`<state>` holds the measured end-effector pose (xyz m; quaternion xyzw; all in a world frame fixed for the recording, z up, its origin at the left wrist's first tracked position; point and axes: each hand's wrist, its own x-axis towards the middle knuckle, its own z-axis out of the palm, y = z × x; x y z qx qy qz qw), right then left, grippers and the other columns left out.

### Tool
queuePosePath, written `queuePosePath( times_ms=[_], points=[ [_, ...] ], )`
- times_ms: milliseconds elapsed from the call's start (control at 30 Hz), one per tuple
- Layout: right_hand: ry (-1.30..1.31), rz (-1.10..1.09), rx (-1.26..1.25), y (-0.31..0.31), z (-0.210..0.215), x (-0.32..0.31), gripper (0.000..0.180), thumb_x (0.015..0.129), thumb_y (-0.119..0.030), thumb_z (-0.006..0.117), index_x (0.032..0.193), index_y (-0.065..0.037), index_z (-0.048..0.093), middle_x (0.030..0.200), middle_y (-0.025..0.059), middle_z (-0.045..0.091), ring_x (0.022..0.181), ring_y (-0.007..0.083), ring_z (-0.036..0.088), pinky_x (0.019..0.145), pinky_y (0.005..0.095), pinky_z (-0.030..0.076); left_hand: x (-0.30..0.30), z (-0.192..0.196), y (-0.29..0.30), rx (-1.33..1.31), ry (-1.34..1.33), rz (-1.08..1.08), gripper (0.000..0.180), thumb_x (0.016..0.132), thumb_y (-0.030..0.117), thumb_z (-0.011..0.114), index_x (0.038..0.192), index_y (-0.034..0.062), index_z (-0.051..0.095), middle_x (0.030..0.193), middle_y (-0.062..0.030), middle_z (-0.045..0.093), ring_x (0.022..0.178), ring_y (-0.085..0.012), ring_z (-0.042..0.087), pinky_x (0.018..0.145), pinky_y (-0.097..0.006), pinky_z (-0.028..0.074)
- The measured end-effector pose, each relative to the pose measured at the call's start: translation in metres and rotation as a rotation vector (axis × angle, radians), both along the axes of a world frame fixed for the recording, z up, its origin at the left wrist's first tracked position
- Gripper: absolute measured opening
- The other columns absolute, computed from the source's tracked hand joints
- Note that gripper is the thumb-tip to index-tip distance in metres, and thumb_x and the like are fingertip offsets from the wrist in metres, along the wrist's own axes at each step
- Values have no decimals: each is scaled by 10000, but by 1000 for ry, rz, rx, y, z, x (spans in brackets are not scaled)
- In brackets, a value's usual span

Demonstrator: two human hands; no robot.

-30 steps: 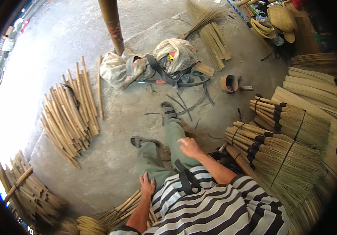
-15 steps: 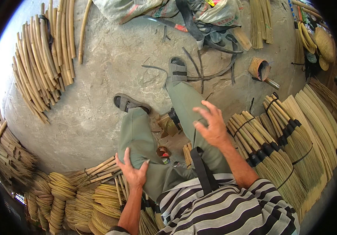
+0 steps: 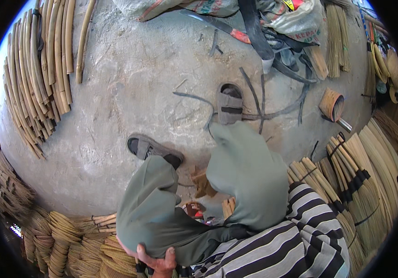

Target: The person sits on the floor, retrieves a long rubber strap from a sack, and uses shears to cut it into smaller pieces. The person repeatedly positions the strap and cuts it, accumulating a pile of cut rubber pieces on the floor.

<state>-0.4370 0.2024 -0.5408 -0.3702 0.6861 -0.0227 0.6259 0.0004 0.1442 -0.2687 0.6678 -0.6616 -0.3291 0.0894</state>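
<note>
At the lower edge, my left hand [image 3: 158, 263] presses against the outer side of my left thigh, in green trousers [image 3: 155, 204]. Its thumb and fingers are spread, and I see nothing held. The right hand is out of sight; my right arm is hidden behind the striped shirt [image 3: 273, 245]. Both feet are in grey sandals [image 3: 231, 103] on the concrete floor. Between my legs lie a brown scrap [image 3: 202, 182] and some short wooden sticks [image 3: 228, 207]. Coiled straw-coloured bundles [image 3: 62, 227] lie close beyond my left hand.
Bundled brooms [image 3: 363, 194] with light handles stand at the right, near a brown cylindrical container [image 3: 332, 104]. Black rubber strips [image 3: 254, 95] lie ahead of my right foot, below white sacks [image 3: 296, 23]. Bamboo poles [image 3: 37, 69] are stacked at far left, above a brushwood bundle [image 3: 7, 185].
My right hand, raised over the right knee before, has left the view. My left hand has slid back from the knee along the thigh. The black strap at my waist no longer shows.
</note>
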Motion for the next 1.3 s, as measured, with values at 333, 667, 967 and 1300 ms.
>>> queuePosePath(
  times_ms=[333, 667, 967, 1300],
  points=[
    [-47, 46, 33, -10, 22, -16, 385, 997, -328, 598, 1296, -93, 661, 1149, 111, 718, 1032, 248, 667, 926, 382, 504, -3, -56, 59, 11, -363, 338, 1061, 825, 393, 869, 1591, 13, 241, 1521, -322, 289, 1388, -471, 324, 1174, -607, 289],
    [-10, 71, -23, 21, 3, -62, 365, 995, -293, 587, 1275, -70, 660, 1144, 149, 704, 1044, 301, 660, 929, 406, 509, -27, -80, 45, -658, -596, 36, 1006, 795, 563, 846, 1508, -21, 441, 1412, -283, 514, 1258, -468, 522, 1103, -582, 437],
    [-95, 123, -278, 35, -58, -30, 348, 993, -261, 578, 1256, -49, 660, 1141, 184, 692, 1054, 348, 654, 932, 428, 512, -54, -84, 90, -744, -361, 239, 957, 811, 527, 848, 1511, 1, 461, 1417, -259, 519, 1255, -444, 527, 1105, -565, 417],
    [-91, -146, -753, 79, -131, -43, 329, 990, -226, 567, 1235, -26, 659, 1137, 223, 678, 1065, 400, 647, 935, 452, 517, -75, -127, 59, -480, -86, 306, 893, 859, 574, 789, 1512, 48, 483, 1425, -192, 530, 1269, -390, 511, 1102, -543, 381]
  ],
)
